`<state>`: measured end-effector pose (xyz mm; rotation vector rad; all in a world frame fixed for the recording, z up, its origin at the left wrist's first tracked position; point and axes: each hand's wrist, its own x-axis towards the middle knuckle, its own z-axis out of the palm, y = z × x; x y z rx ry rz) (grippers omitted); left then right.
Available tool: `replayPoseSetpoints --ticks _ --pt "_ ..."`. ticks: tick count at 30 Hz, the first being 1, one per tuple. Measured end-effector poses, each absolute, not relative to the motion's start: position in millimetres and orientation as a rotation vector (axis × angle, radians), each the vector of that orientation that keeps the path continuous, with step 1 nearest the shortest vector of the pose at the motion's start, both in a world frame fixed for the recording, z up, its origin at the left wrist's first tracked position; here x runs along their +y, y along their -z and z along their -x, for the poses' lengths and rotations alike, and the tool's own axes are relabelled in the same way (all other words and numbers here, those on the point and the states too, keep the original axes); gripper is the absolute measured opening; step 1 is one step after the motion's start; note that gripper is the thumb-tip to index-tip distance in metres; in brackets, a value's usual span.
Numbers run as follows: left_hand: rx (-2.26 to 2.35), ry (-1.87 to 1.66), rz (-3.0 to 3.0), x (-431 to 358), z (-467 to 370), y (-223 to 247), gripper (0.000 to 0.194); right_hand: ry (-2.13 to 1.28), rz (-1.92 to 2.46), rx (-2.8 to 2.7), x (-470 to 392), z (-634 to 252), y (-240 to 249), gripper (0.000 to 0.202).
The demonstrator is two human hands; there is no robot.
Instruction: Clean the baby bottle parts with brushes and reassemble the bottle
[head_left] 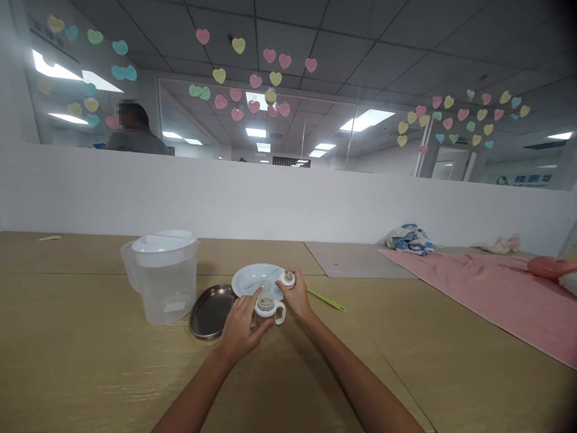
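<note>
My left hand (242, 328) is wrapped around a small baby bottle (265, 305) with a clear open neck and a white collar, whose looped handle points right. Pinched in my right hand (297, 299) is a white bottle cap (287, 278) with a brownish centre, held just beyond and to the right of the bottle's neck, apart from it. Behind both hands lies a pale shallow plate (243, 277) with a thin utensil across it. The lower part of the bottle is mostly hidden by my left fingers.
A lidded clear pitcher (166, 288) stands left, beside a round metal tray (211, 314). A green handle (328, 299) lies right of my hands. Pink cloth (487, 288) and a crumpled blue-white cloth (410, 239) occupy the right. A person (135, 135) is behind the glass.
</note>
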<state>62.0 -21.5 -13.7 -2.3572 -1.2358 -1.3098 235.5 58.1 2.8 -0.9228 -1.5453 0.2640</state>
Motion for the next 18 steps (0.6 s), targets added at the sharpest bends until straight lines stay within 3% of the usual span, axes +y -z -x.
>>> replayPoseSetpoints --ticks 8,13,18 --pt "-1.314 1.282 2.318 -21.5 -64.0 10.6 0.066 -0.487 0.913 -1.585 44.9 -233.5 -10.7 0.026" --pt "-1.364 1.302 2.272 -22.4 -64.1 9.9 0.076 -0.238 0.925 -1.594 39.8 -233.7 -20.5 0.026" --pt "-1.364 1.311 2.298 -23.9 -63.8 7.8 0.071 -0.122 0.934 -1.638 42.9 -230.3 -16.7 0.027"
